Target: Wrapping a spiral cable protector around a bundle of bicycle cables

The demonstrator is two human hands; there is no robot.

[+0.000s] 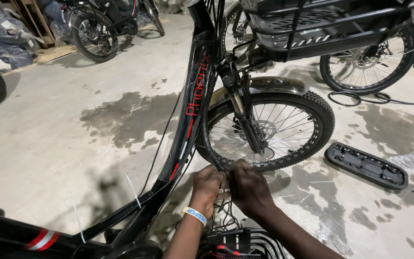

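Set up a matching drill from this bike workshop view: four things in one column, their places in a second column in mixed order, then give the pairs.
Things
1. front wheel
2. black oblong cover
3. white wristband
4. loose cables

Places
A. on the left hand's wrist
B. lying flat on the floor at right, apart from the bike
C. coiled on the floor beside the far bike's wheel
D. just above both hands, under the grey mudguard

Pairs: 1-D, 2-B, 3-A, 4-C
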